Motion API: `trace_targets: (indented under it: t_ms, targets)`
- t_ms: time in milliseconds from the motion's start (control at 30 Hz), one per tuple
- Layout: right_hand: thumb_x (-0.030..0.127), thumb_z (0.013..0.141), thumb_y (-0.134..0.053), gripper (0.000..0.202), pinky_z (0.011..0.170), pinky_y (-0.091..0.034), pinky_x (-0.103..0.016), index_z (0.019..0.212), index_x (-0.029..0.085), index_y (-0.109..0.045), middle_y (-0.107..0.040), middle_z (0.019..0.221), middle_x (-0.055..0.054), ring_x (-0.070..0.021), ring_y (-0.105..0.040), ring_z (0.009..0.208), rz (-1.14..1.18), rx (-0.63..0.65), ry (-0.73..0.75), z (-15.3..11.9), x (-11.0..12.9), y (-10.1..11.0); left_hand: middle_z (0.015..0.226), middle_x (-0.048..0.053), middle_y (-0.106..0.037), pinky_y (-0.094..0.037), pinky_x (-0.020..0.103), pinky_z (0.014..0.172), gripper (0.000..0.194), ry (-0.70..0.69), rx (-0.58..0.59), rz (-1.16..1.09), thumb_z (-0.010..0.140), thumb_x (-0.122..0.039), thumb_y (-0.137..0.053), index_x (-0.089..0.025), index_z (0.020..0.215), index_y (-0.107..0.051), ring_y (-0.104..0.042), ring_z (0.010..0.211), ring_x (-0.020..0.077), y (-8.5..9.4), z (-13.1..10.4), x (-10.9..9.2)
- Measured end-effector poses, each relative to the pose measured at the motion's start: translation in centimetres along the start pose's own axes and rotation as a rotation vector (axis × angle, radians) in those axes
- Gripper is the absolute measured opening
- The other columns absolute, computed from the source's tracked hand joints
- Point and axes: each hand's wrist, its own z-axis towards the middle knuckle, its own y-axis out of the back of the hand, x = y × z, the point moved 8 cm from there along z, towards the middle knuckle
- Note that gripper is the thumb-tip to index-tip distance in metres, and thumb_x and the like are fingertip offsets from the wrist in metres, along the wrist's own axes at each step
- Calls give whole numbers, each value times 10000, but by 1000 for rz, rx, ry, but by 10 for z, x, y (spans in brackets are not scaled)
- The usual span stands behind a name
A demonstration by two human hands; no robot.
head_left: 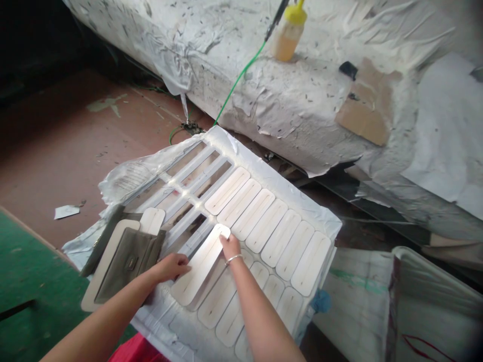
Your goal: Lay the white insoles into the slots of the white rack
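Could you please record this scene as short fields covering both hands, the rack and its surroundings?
Left hand: at the pale strip's left edge; grip unclear
Right hand: holding the strip's far end; bracelet on wrist
Rack: white, bearing similar strips in two rows
Rack's left: grey wallet-like piece
Beyond: yellow-topped bottle and cardboard on a pale surface

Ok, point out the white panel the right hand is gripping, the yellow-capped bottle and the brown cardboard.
White panel (203, 264): head view, middle of its upper face.
Yellow-capped bottle (289, 36): head view, middle of its body, below the cap.
Brown cardboard (368, 109): head view, middle of its flat face.
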Motion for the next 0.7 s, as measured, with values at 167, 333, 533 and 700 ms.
trace_targets:
  t_ms: [167, 333, 533, 700]
  targets:
    - [340, 814, -497, 241, 454, -498, -240, 938, 152, -584, -694, 762, -54, -131, -625, 508, -109, 135, -52, 1, -1, -9, 589, -20, -402, -277, 252, 586, 268, -28, -206, 102, 738, -412, -444, -170, 625, -421, -401, 601, 128, 18, -6, 1]
    - [367, 807, -539, 259, 659, -520, -314, 954, 159, -586, -692, 785, -92, -202, -662, 729, -395, 106, 53, 15, 30, 7, 613, -10, -509, -303, 234, 596, 225, 15, -284, 161, 786, -346, -445, -171, 649, -479, -471, 610, 130, 19, -13, -1]
    - [273, 855, -502, 268, 838, -452, -387, 1079, 146, -575, -594, 1138, -167, -270, -606, 991, -750, 172, 275, 20, 62, 1, 642, 3, -556, -299, 231, 592, 203, 92, -231, 274, 802, -318, -473, -165, 680, -523, -500, 624, 135, 13, -10, 9]
    - [201, 841, -512, 262, 807, -451, -325, 1082, 136, -592, -583, 1142, -156, -233, -609, 974, -853, 214, 336, 21, 61, -8, 671, 25, -583, -284, 239, 585, 209, 152, -245, 331, 798, -317, -485, -161, 676, -553, -517, 647, 150, 11, -12, 17]
